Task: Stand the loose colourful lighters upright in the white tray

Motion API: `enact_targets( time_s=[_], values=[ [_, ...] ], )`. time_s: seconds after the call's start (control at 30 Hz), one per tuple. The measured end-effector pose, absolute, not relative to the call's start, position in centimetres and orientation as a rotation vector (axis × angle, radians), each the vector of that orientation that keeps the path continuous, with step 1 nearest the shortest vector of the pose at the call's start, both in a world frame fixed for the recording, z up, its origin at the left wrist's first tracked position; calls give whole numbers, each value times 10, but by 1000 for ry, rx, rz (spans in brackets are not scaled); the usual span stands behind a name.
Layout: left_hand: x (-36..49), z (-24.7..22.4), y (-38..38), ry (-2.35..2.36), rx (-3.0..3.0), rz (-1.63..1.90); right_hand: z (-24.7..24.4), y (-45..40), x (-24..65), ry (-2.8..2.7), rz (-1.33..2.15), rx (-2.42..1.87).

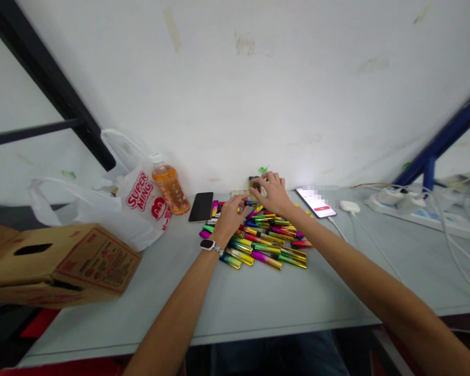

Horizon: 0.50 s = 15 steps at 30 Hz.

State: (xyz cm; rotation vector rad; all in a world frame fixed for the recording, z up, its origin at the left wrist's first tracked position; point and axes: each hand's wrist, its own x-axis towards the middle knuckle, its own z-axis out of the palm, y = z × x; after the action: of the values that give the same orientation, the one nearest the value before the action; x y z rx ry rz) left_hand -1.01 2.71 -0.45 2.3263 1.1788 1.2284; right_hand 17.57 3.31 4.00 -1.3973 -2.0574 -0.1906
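Note:
Several shiny metallic tubes (pixel 266 248) in gold, green, red, blue and magenta lie in a loose pile on the grey table (pixel 243 308). My left hand (pixel 231 216), with a watch on its wrist, rests over the pile's upper left, its fingers curled near a dark tube; what they hold is too small to make out. My right hand (pixel 273 193) is over the back of the pile, fingers bent and apart, beside a small dark patterned item (pixel 254 183) near the wall. Whether its fingertips touch that item is unclear.
Left of the pile are a dark phone (pixel 201 207), an orange drink bottle (pixel 171 190), a white plastic bag (pixel 141 209) and a cardboard box (pixel 58 266). To the right are a lit phone (pixel 317 202), a white charger (pixel 349 207), cables and a power strip (pixel 423 214).

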Motion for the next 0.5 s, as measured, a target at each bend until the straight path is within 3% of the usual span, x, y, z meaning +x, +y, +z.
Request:
enact_targets(
  time_s=[0.13, 0.3, 0.5],
  values=[
    [-6, 8, 16, 1103, 2231, 1440, 35, 4, 173, -1952, 105, -1334],
    [6, 22, -2, 1055, 2106, 1645, 27, -13, 163, -1712, 715, -1069],
    [8, 30, -12, 1053, 2097, 1683, 27, -28, 144, -1336, 1365, -927]
  ],
)
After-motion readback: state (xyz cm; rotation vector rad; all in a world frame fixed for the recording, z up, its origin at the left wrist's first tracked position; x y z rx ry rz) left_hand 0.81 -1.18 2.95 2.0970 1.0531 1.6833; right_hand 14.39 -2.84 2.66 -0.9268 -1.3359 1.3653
